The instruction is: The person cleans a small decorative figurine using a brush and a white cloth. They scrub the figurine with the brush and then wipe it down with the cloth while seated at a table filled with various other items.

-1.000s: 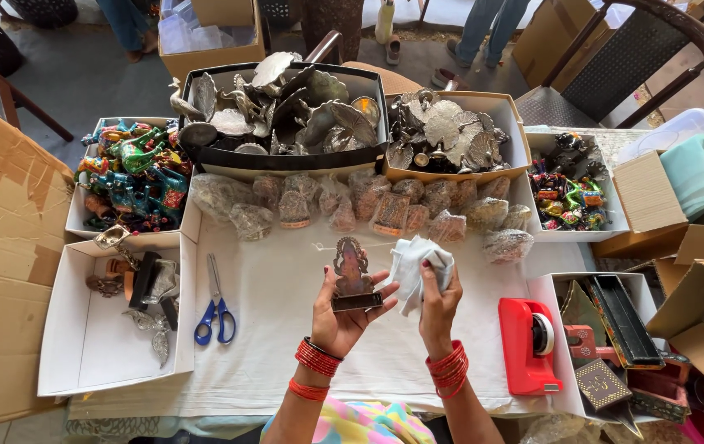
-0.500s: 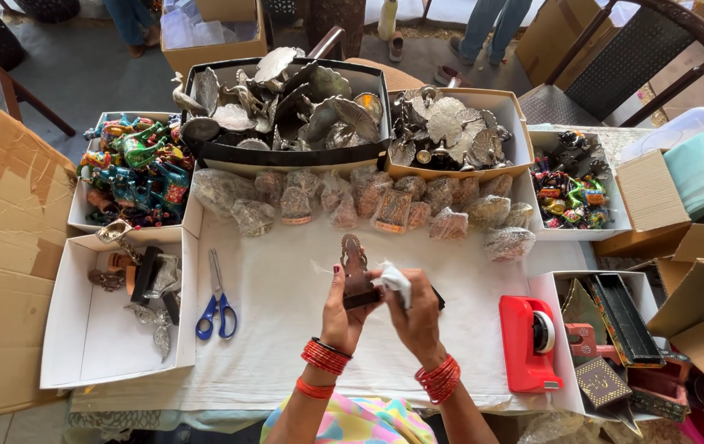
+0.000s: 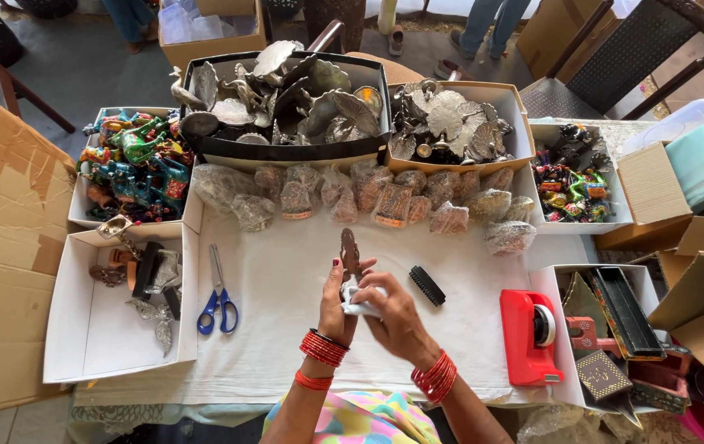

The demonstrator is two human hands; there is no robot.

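Observation:
My left hand [image 3: 335,302] grips a small dark metal figurine [image 3: 349,251] upright over the white cloth-covered table [image 3: 286,329]. My right hand [image 3: 391,316] presses a crumpled white cloth [image 3: 360,301] against the figurine's lower part. Both wrists wear red bangles. A small black ridged block [image 3: 427,285] lies on the table just right of my hands.
Blue-handled scissors [image 3: 216,298] lie to the left, a red tape dispenser [image 3: 529,335] to the right. Wrapped bundles [image 3: 368,197] line the back, behind them boxes of grey metal pieces [image 3: 286,94] and painted figures [image 3: 130,164]. Cardboard boxes flank both sides; people's legs stand beyond.
The white cloth, first held up open in my right hand, has come down onto the figurine's base. Both hands have closed together. The black ridged block now lies uncovered on the table.

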